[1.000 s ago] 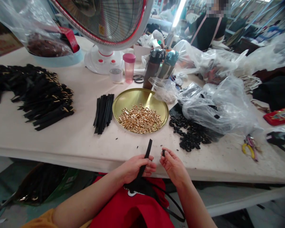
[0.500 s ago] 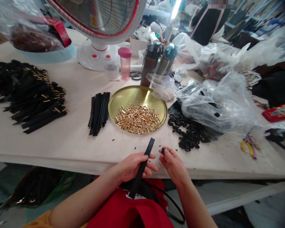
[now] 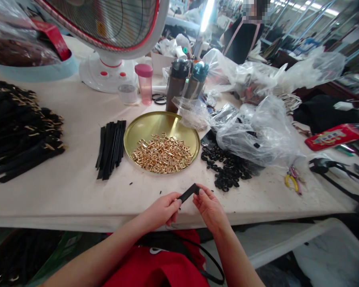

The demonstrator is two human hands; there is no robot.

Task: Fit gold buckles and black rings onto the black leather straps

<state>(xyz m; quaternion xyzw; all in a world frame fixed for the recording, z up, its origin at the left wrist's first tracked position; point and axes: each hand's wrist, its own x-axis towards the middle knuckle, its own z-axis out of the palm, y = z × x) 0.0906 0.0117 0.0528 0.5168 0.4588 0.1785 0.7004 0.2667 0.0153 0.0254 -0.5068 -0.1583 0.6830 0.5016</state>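
My left hand (image 3: 164,208) is closed around a black strap (image 3: 186,194), which slants up to the right. At the strap's upper end, the fingertips of my right hand (image 3: 208,205) pinch a small black loop (image 3: 197,190); whether the strap passes through it I cannot tell. A pile of similar black loops (image 3: 227,169) lies beyond my right hand. Ahead, a round gold tray (image 3: 143,121) holds many small gold-coloured metal buckles (image 3: 164,155). More black straps (image 3: 110,149) lie in a neat stack left of the tray.
A large heap of straps with gold buckles (image 3: 26,131) covers the left side. Behind stand a fan (image 3: 107,65), a pink cup (image 3: 145,83) and dark bottles (image 3: 177,83). Clear plastic bags (image 3: 257,131), yellow-handled pliers (image 3: 291,182) and a red can (image 3: 335,135) are at right.
My left hand has closed around the strap, which was lying across open fingers. The strap's upper end and the loop in my right hand have come together. The view has shifted right.
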